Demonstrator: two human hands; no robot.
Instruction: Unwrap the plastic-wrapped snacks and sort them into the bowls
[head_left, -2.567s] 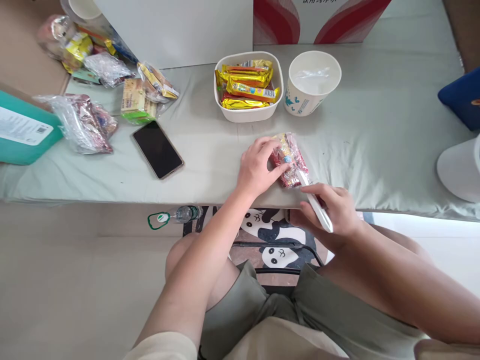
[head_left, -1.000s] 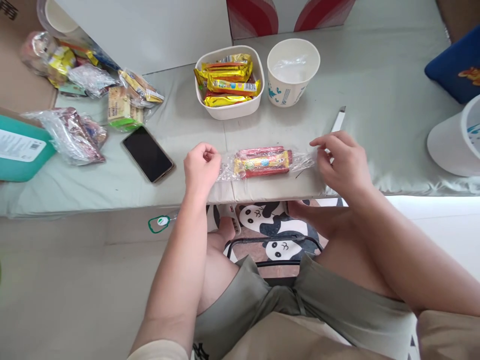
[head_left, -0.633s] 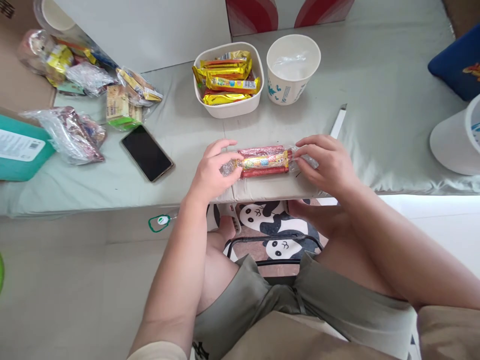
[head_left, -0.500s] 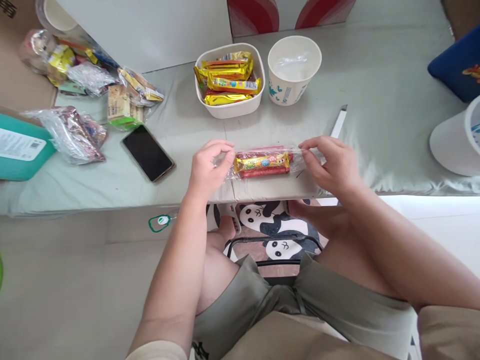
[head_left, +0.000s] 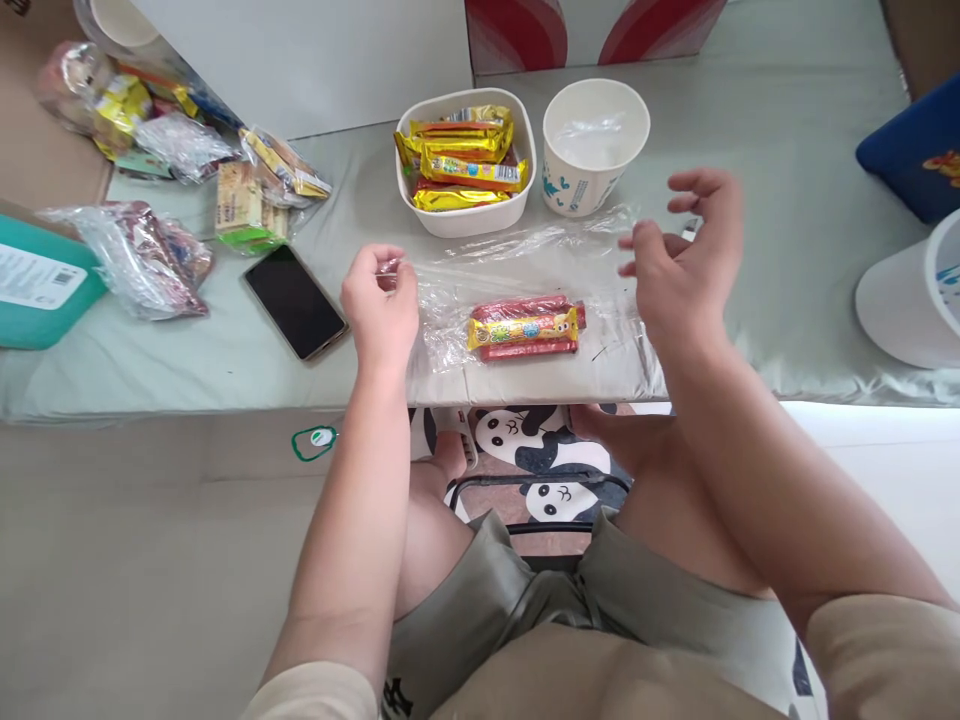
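A bundle of red and yellow snack bars (head_left: 525,328) lies on a spread sheet of clear plastic wrap (head_left: 517,260) near the front edge of the table (head_left: 750,300). My left hand (head_left: 382,305) is closed, pinching the wrap's left edge. Raised over the wrap's right edge, my right hand (head_left: 682,260) has its fingers curled and apart, with nothing clearly gripped in them. The bars lie between the two hands, and neither hand touches them.
Behind the wrap stand a white bowl (head_left: 465,222) of yellow snack bars and a paper cup (head_left: 592,190). A phone (head_left: 295,301), loose snack bags (head_left: 150,250) and a teal box (head_left: 37,290) lie to the left. A blue cushion (head_left: 915,150) and a white tub (head_left: 900,300) are on the right.
The hands have moved apart and away from me, and the wrap that was tight round the bars is now spread open. My right hand has lifted and opened. Earlier it put down a white tool.
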